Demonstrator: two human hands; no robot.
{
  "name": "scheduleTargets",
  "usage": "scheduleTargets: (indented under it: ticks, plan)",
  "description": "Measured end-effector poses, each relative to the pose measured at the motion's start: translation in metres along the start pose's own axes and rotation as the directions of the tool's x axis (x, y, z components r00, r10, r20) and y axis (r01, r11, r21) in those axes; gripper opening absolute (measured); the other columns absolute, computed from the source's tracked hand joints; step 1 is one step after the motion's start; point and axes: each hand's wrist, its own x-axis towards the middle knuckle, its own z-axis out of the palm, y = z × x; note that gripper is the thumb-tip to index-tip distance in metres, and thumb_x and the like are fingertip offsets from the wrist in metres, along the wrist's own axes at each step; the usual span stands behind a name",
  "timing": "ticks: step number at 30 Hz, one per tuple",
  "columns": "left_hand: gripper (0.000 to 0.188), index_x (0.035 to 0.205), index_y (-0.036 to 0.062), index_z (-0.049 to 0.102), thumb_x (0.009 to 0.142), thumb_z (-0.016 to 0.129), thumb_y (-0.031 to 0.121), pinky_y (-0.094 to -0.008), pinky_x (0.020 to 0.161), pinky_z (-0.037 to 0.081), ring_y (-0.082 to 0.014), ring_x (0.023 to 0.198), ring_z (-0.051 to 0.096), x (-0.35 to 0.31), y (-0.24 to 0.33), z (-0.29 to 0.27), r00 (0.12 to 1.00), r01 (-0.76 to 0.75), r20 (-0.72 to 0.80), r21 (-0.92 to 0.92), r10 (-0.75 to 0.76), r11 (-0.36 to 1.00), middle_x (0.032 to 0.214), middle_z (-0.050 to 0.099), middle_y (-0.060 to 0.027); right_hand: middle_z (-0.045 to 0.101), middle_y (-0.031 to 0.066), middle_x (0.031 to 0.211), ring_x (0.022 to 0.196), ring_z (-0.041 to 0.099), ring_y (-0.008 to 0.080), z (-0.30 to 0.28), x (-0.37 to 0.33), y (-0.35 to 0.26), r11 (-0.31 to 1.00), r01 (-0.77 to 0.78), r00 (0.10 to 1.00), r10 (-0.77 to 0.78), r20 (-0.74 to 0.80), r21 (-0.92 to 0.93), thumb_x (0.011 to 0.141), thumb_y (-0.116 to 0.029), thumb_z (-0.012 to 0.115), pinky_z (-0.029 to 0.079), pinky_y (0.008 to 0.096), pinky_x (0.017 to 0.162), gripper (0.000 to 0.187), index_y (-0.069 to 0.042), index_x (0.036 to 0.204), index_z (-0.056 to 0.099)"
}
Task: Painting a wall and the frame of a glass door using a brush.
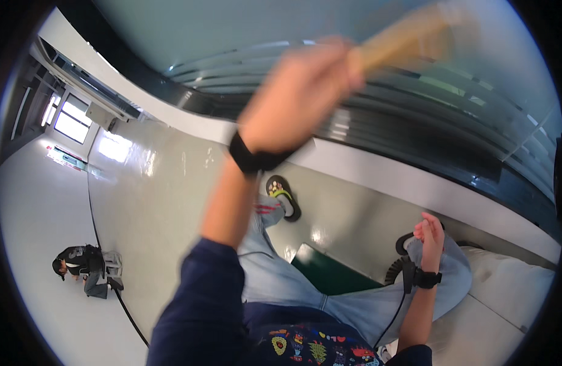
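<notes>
My left hand [305, 91] is raised in front of a large glass pane [244, 24], its fingers wrapped around a flat yellow-brown stick-like tool [403, 43]. The tool points to the upper right, and motion smears both it and the hand. Its far end fades into a pale blur, so its kind is unclear. Lower down on the right, my right hand [430, 235] hovers by my right knee. Its fingers are curled in, and nothing shows between them. Black bands circle both wrists.
A white ledge [378, 168] runs along the base of the glass. Between my legs a dark green board-like thing [330, 271] lies on the shiny floor [171, 183]. Pale upholstered seating [506, 293] is at the right. Another person [86, 268] sits against the far left wall.
</notes>
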Motion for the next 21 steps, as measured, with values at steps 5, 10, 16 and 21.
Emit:
scheduleTargets:
  ticks: [5,10,16,21]
  plan:
    - [0.023,0.101,0.0037,0.054,0.081,0.054,0.014,-0.0317,0.057,0.043,-0.0287,0.063,0.055,-0.12,-0.049,0.101,0.993,0.114,0.023,-0.02,-0.113,0.993,0.073,0.056,-0.0148,0.052,0.0012,0.073,0.063,0.047,0.0064,0.005,-0.001,0.004,0.999,0.028,1.0,-0.028,0.014,-0.03,0.086,-0.008,0.044,0.039,0.0183,0.058,0.021,-0.001,0.103,0.052]
    - [0.023,0.1,0.0076,0.054,0.082,0.049,0.021,-0.039,0.055,0.043,-0.0346,0.066,0.056,-0.234,-0.154,0.078,0.752,0.65,-0.152,0.334,-0.641,0.683,0.07,0.057,-0.0175,0.05,0.0004,0.072,0.062,0.046,0.0058,-0.001,-0.006,0.007,0.989,-0.037,0.999,0.04,0.016,-0.143,0.086,-0.008,0.044,0.038,0.0177,0.058,0.019,0.0,0.101,0.052]
    - [0.025,0.098,-0.0001,0.053,0.085,0.046,0.02,-0.0301,0.048,0.038,-0.0176,0.05,0.048,-0.283,-0.231,0.033,0.513,0.814,-0.514,0.037,-0.688,0.58,0.058,0.051,-0.0088,0.049,-0.0005,0.067,0.06,0.044,0.0062,0.008,0.0,0.026,0.969,0.004,0.996,0.017,0.083,-0.246,0.084,-0.007,0.046,0.037,0.0197,0.055,0.016,0.001,0.097,0.052]
    - [0.025,0.102,-0.0007,0.052,0.087,0.045,0.019,-0.0214,0.044,0.031,-0.005,0.05,0.038,-0.266,-0.239,0.06,0.543,0.754,-0.434,-0.126,-0.719,0.644,0.057,0.041,0.0027,0.048,0.0002,0.061,0.056,0.043,0.0073,0.002,0.004,0.045,0.929,-0.054,0.994,0.084,0.066,-0.366,0.082,-0.008,0.049,0.037,0.0226,0.051,0.016,0.0,0.095,0.053]
